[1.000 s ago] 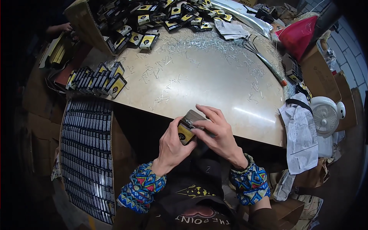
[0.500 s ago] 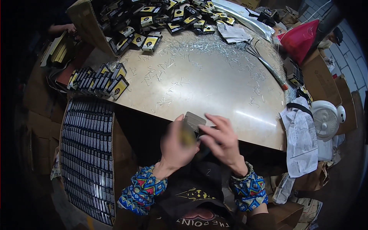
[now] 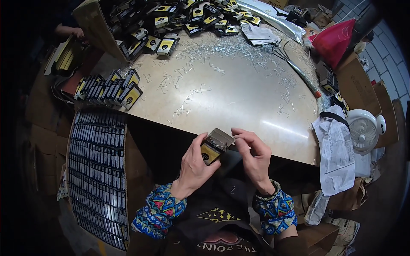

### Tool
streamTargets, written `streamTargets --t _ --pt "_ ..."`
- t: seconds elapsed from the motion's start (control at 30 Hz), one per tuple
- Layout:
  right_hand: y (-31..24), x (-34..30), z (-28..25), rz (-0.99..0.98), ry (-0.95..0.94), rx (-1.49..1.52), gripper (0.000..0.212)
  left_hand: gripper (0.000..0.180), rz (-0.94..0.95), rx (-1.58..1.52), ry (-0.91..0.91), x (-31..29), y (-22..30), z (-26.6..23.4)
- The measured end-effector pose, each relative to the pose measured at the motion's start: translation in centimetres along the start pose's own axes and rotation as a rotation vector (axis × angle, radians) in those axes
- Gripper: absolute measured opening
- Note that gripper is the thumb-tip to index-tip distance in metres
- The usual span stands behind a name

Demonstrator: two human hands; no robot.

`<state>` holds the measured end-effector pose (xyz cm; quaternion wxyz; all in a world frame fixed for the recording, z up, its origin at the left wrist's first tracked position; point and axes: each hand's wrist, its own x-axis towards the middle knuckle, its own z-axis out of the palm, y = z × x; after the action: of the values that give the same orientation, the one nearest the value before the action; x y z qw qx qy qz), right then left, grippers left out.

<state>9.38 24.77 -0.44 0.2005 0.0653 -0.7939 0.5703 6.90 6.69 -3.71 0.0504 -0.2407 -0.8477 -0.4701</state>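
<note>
A small black-and-yellow cardboard box (image 3: pixel 209 154) is gripped in my left hand (image 3: pixel 194 166), tilted, in front of the table's near edge. Its grey-brown flap (image 3: pixel 220 137) stands raised, and thin wire-like metal pieces show at the box's mouth. Close by the flap's right edge is my right hand (image 3: pixel 256 160), fingers bent and drawn together. Whether a small piece sits between those fingertips is too fine to make out. Bent thin metal pieces (image 3: pixel 183 109) lie scattered over the table (image 3: pixel 239 111) beyond my hands.
Many similar boxes (image 3: pixel 168 45) are heaped at the back. Several more stand in rows (image 3: pixel 113 89) at the table's left corner, above a carton packed with boxes (image 3: pixel 98 170). A metal rake-like tool (image 3: pixel 301 73) lies at right, near a white fan (image 3: pixel 362 132).
My left hand and the box have steadied and tilted, showing the yellow face and raised flap. My right hand has shifted slightly right, its fingers drawn closer together.
</note>
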Motion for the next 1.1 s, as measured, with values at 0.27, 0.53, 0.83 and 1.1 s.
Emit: streamTargets --t 0.27,0.53,0.83,1.1 --pt "-0.1 -1.8 0.5 0.319 -0.06 0.141 0.013 0.085 -0.22 -0.298 -0.057 0.7 1.5 -0.1" --pt "0.1 -1.2 0.3 -0.08 0.058 -0.148 0.014 0.097 -0.094 -0.213 -0.039 0.5 1.1 -0.4" --pt "-0.8 2.7 -1.1 0.039 -0.351 0.021 0.028 0.099 0.392 0.084 0.008 1.0 0.3 -0.3" --pt "-0.2 1.7 -0.2 0.049 -0.183 0.023 0.019 0.093 -0.04 -0.084 -0.123 0.5 1.4 -0.5"
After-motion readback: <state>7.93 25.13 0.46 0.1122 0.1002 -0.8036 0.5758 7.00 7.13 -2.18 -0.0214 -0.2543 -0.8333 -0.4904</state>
